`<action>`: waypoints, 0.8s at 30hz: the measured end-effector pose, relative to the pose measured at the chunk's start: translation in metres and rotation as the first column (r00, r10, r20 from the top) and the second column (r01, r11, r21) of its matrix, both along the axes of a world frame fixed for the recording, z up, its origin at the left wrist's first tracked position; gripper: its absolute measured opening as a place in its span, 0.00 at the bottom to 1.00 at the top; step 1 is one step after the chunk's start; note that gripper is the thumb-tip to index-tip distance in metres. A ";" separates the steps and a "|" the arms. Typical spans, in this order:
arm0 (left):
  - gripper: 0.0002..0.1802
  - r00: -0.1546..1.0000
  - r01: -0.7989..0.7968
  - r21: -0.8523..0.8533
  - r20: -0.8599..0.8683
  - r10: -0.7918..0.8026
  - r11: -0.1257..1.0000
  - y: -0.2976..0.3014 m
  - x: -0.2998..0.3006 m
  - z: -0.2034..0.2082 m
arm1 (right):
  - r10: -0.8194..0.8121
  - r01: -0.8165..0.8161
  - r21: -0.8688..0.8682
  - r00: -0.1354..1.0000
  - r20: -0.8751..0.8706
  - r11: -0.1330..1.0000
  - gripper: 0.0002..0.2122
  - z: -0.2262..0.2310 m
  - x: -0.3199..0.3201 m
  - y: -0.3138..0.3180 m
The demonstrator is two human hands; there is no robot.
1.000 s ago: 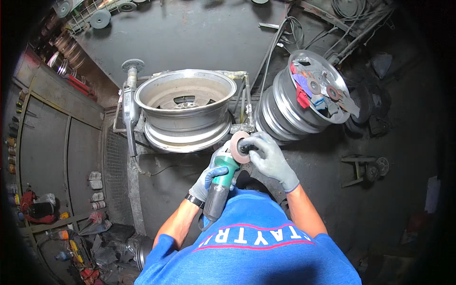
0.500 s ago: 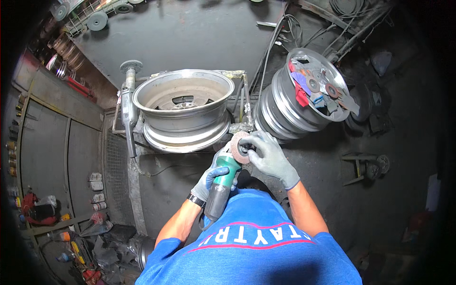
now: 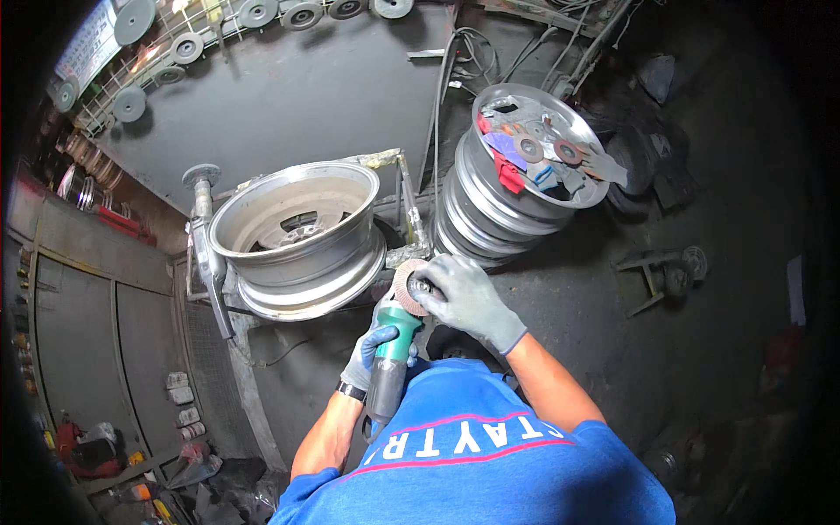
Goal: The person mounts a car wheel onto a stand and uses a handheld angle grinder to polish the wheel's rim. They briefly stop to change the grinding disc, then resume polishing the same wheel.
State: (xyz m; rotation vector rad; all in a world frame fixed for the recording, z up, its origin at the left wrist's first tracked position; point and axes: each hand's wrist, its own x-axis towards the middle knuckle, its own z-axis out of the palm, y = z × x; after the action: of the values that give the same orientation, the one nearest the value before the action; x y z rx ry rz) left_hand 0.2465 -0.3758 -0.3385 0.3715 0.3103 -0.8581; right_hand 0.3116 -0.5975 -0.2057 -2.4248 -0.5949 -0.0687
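Note:
My left hand [image 3: 363,352], in a grey glove, is wrapped round the green and dark grey angle grinder [image 3: 398,334] just in front of me. A pinkish flap disc [image 3: 404,287] is mounted on the grinder's head, facing up and to the right. My right hand [image 3: 474,302], gloved too, has its fingers bent and closed at the dark hub in the middle of that disc. The fingertips partly hide the hub. Beyond the grinder, a silver wheel rim [image 3: 302,261] rests tilted on a metal stand [image 3: 411,210], apart from both hands.
To the right stands a stack of wheel rims [image 3: 490,226], its top holding sanding discs, rags and a glove [image 3: 602,166]. A metal post with a lever [image 3: 206,254] flanks the left of the rim. Several discs hang on a wire rack [image 3: 188,48]. Cables [image 3: 437,131] run behind.
The view has swung, so the rims now sit further left and the disc rack shows more. Both hands keep their hold on the grinder and disc hub, with the right fingers slightly shifted.

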 end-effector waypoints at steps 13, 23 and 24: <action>0.30 0.997 -0.067 -0.020 -0.052 0.066 0.998 -0.052 0.038 0.015 | 0.055 0.336 0.618 0.850 -0.525 0.711 0.10 -0.025 0.051 -0.084; 0.31 0.992 -0.127 0.042 -0.015 0.127 0.991 -0.124 0.097 0.019 | 0.409 0.673 0.666 0.535 -0.739 0.321 0.08 -0.046 0.102 -0.154; 0.30 0.986 -0.157 0.048 -0.046 0.160 0.986 -0.130 0.100 0.023 | 0.324 0.678 0.682 0.602 -0.729 0.275 0.08 -0.032 0.115 -0.167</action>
State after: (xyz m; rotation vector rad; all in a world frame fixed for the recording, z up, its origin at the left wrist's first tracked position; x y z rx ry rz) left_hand 0.3462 -0.5063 -0.3158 0.3623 0.4005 -0.7057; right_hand 0.4266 -0.7649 -0.2375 -1.0048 0.2490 0.4231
